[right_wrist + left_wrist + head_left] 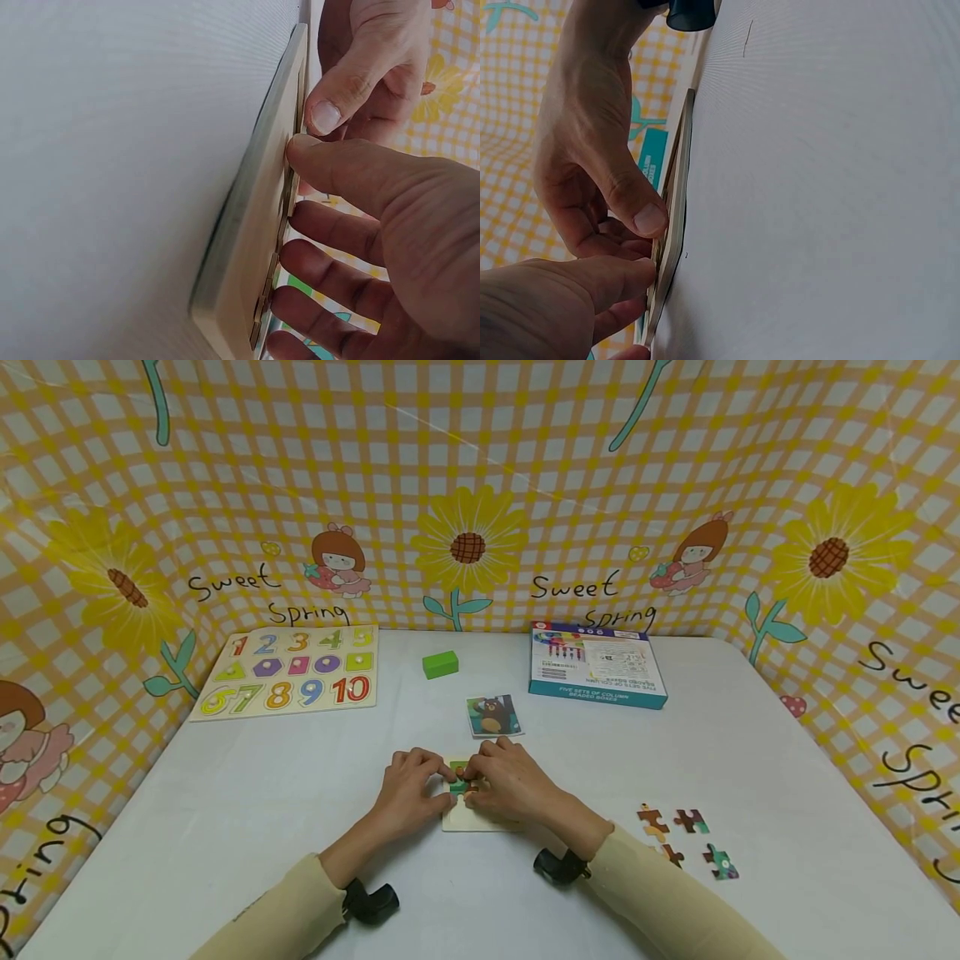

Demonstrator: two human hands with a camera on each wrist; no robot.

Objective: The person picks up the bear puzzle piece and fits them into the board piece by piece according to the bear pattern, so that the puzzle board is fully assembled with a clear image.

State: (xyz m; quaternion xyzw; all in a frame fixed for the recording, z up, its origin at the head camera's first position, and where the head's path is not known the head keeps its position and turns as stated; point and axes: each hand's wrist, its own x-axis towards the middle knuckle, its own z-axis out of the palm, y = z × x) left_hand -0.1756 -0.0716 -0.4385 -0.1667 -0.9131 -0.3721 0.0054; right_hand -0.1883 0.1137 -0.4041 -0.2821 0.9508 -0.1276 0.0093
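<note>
A pale wooden puzzle board [480,822] lies on the white table in front of the person, with brown and green pieces in its recess. From the left, my left hand [408,787] reaches over the board's edge, thumb and forefinger at a green-and-brown puzzle piece [458,785]. My right hand [517,783] pinches at the same piece from the other side, fingers bent, covering much of the board. In the right wrist view, the right thumb [306,148] sits at the upper side of the board close to the left thumb [326,114].
Several loose puzzle pieces [692,821] lie by the right forearm. A bear picture card [493,716] is just beyond the board. Farther back are a number board [288,668], a green block [440,665] and a blue-edged box [596,667], before a checked cloth backdrop [465,452].
</note>
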